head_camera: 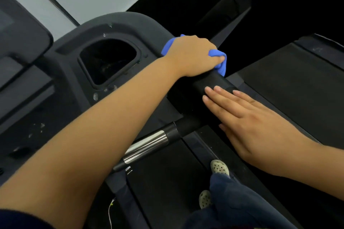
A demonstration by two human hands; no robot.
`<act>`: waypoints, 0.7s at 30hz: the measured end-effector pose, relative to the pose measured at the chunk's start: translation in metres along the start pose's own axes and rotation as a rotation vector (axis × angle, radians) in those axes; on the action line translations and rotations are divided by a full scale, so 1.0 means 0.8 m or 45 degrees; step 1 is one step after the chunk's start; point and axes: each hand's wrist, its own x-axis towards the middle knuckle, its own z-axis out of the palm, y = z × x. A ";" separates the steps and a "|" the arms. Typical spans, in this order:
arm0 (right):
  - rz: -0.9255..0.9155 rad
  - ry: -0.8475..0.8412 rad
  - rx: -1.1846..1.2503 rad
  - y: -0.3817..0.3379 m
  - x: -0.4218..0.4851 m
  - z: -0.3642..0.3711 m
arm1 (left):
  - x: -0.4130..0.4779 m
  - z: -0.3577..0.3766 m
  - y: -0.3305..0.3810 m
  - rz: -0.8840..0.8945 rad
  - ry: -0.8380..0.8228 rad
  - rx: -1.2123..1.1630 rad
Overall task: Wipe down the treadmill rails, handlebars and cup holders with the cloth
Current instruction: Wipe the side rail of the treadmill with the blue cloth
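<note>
My left hand (193, 55) reaches across and is closed around a blue cloth (219, 61), pressing it on the black side handlebar (210, 83) of the treadmill, just right of the cup holder (108, 61). Blue folds stick out past my knuckles and under my fingertips. My right hand (247, 119) lies flat with fingers spread on the lower part of the same padded handlebar, holding nothing. A shorter black and chrome grip bar (149, 145) runs out below my left forearm.
The console screen (20, 39) sits at the far left. Water droplets dot the grey plastic around the cup holder. The black belt (290, 89) of a neighbouring treadmill lies to the right. My feet in pale perforated clogs (219, 167) stand on the side rail below.
</note>
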 end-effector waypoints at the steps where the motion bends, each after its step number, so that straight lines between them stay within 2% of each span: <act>1: -0.005 0.004 -0.015 0.000 0.000 0.001 | 0.000 0.002 0.006 0.014 -0.037 -0.021; 10: -0.021 0.008 -0.029 0.002 0.001 0.008 | -0.018 -0.015 0.049 0.062 -0.396 -0.425; 12: -0.016 0.013 0.000 0.003 0.001 0.009 | -0.024 -0.018 0.051 0.053 -0.459 -0.668; 15: -0.017 -0.012 0.042 0.004 0.000 0.006 | -0.039 -0.030 0.042 0.067 -0.522 -1.193; 18: -0.031 -0.053 0.051 0.003 0.000 0.005 | -0.045 -0.057 0.017 -0.099 -0.271 -1.931; 19: -0.039 -0.057 0.049 0.004 0.002 0.004 | -0.041 -0.068 -0.001 -0.148 -0.096 -2.078; 21: -0.066 -0.063 0.030 0.006 0.011 -0.002 | -0.029 -0.092 -0.040 -0.081 0.241 -2.090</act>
